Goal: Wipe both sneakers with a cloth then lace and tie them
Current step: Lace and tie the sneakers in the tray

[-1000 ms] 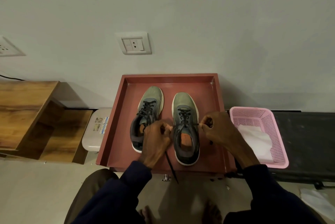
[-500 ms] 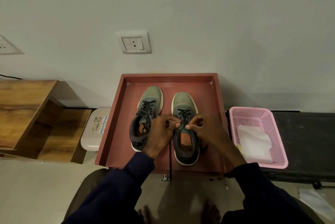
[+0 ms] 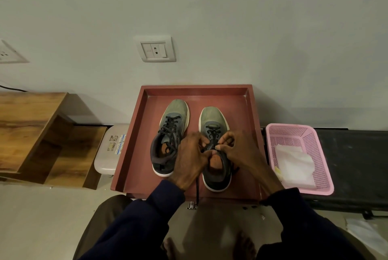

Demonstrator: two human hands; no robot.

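Two olive-and-grey sneakers stand side by side, toes toward the wall, on a red tray (image 3: 134, 133). The left sneaker (image 3: 172, 131) is laced with black lace and untouched. Over the tongue of the right sneaker (image 3: 214, 121) my two hands meet. My left hand (image 3: 191, 158) and my right hand (image 3: 239, 150) both pinch its black lace (image 3: 210, 146) with curled fingers. One loose lace end (image 3: 197, 190) hangs down over the tray's front edge. The white cloth (image 3: 294, 161) lies in a pink basket (image 3: 323, 167) to the right.
A wooden shelf unit (image 3: 31, 129) stands at the left, with a small beige stool (image 3: 109, 150) between it and the tray. A black bench (image 3: 357, 154) carries the basket. A wall socket (image 3: 156, 49) sits above the tray. My bare feet show below.
My hands were apart, drawing the lace ends out sideways. They have come together over the right sneaker's tongue, and the loose end now hangs straighter.
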